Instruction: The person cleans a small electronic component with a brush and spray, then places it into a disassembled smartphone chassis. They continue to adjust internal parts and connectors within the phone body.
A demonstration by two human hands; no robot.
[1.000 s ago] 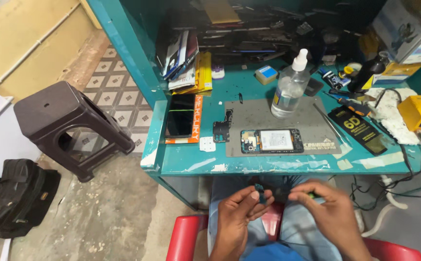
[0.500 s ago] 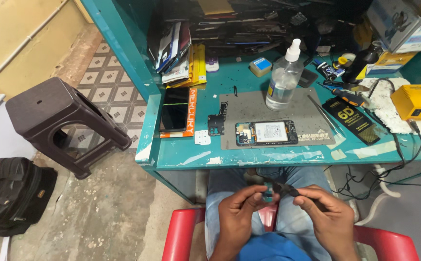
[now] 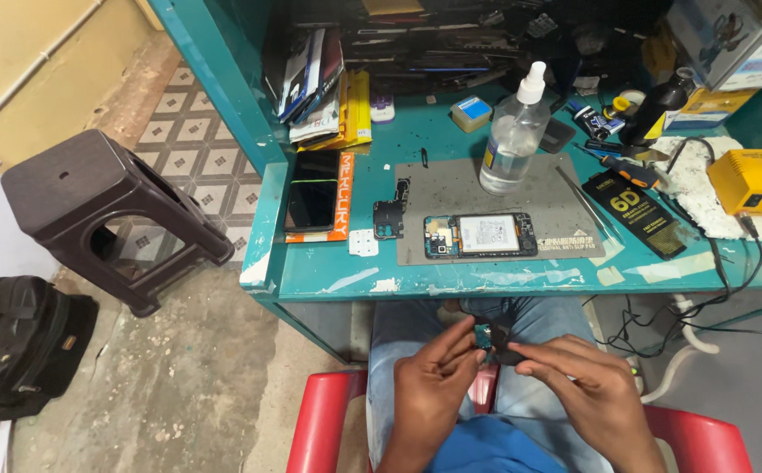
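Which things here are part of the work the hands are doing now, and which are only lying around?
In use:
- small circuit board, pinched by left hand
- right hand, touching a dark part beside it
- opened phone on grey mat

Lying about:
- clear spray bottle
- yellow box-shaped device
- dark stool
- black bag
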